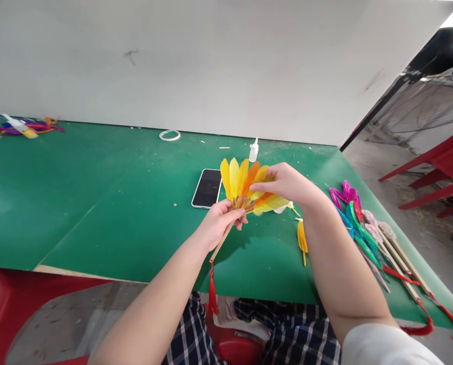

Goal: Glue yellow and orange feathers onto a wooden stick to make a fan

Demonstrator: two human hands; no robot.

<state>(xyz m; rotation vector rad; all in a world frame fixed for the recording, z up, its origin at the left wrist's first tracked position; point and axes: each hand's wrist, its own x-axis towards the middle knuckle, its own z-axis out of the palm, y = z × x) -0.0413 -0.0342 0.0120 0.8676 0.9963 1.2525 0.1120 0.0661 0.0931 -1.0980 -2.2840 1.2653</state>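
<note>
Feather fan sits mid-table between the hands, handle running near-left to far-right; left hand is curled shut around the join, right hand half-curled at the right-side feathers, thumb touching, can't tell if pinching. Feathers are thin, smooth, rounded-tip, yellow and orange; handle is slim pale wood, tassel red and stringy. Flat glossy phone just left, loose yellow feather right, matte green table underneath.
</note>
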